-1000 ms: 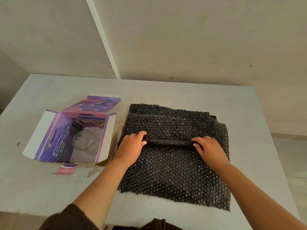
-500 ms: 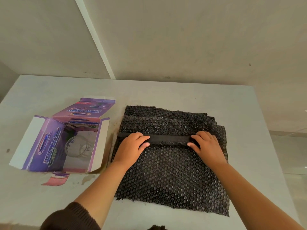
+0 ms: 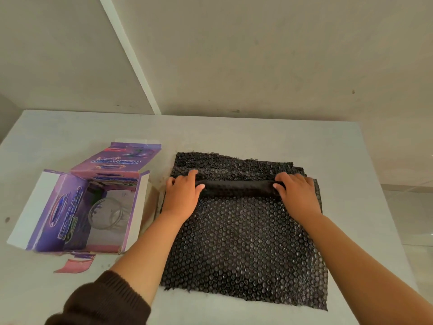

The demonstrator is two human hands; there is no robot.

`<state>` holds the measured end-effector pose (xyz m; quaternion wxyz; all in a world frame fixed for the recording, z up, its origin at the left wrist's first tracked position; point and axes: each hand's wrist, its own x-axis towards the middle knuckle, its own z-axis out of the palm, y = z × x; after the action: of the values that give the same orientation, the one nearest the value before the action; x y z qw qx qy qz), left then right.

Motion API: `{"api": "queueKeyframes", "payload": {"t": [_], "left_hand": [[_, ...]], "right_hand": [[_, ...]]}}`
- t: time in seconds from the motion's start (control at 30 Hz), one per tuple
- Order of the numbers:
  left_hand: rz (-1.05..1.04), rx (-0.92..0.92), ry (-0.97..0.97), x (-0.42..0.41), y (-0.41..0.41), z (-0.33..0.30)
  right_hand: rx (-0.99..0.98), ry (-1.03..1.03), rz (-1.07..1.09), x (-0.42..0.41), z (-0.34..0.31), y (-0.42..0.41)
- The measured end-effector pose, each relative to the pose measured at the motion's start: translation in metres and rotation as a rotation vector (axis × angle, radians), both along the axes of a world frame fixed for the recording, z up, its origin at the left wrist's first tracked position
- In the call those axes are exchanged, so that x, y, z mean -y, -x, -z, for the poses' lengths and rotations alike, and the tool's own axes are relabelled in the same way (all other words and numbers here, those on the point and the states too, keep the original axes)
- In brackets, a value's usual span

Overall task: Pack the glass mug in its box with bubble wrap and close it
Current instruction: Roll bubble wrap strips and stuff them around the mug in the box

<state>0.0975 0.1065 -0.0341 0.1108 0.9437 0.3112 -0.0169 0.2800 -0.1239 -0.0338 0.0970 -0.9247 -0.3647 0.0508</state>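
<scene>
A black sheet of bubble wrap [image 3: 243, 242] fills the centre and lower right of the frame, lying flat on a pale table [image 3: 257, 134], with a narrow rolled section [image 3: 236, 187] running across its upper part. The left hand [image 3: 181, 198] grips one end of that roll, thumb along its near side; the right hand [image 3: 298, 195] curls its fingers over the other end.

The glass mug [image 3: 106, 212] lies inside the purple box [image 3: 77, 207] at middle left, just beside the sheet's left edge, flaps spread wide.

The step appears to be working the roll of wrap. Done well, both hands would move together with even pressure, so the roll stays straight across the sheet and does not skew toward one side.

A torn pink scrap of card [image 3: 75, 266] lies below the box at lower left. A brown sleeve [image 3: 103, 301] shows at the bottom edge. The box's right flap stands close to the left hand and could be nudged; nothing else crowds the sheet.
</scene>
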Motion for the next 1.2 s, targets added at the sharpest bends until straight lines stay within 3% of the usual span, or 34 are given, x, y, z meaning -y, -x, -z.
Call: {"api": "queueKeyframes", "payload": {"t": [0.07,0.13,0.23,0.37,0.57,0.67,0.8,1.03,1.2], "left_hand": [[-0.039,0.021,-0.066,-0.003,-0.01,-0.001],[-0.043,0.164,-0.077,0.0,-0.017,-0.002],[0.152,0.313,0.007,0.012,-0.024,-0.004],[0.334,0.195,0.045,0.023,-0.019,0.014],[0.335,-0.062,0.021,0.03,-0.03,0.018],[0.301,-0.172,0.039,0.035,-0.039,0.02],[0.264,-0.217,0.06,0.035,-0.045,0.021],[0.131,-0.145,0.137,0.035,-0.058,0.003],[0.094,0.144,0.256,0.033,-0.058,-0.027]], "right_hand": [[0.066,-0.013,0.034,-0.008,0.003,-0.006],[0.084,-0.044,0.092,-0.013,0.008,-0.008],[0.106,-0.148,0.087,-0.02,0.013,-0.005],[0.1,-0.228,-0.051,-0.017,0.016,0.008],[0.186,-0.031,-0.281,-0.026,0.024,0.029],[0.101,0.116,-0.306,-0.035,0.029,0.031],[-0.027,0.095,-0.282,-0.039,0.034,0.027],[0.118,-0.004,-0.22,-0.056,0.03,0.02],[0.229,-0.278,-0.199,-0.068,-0.005,0.01]]}}
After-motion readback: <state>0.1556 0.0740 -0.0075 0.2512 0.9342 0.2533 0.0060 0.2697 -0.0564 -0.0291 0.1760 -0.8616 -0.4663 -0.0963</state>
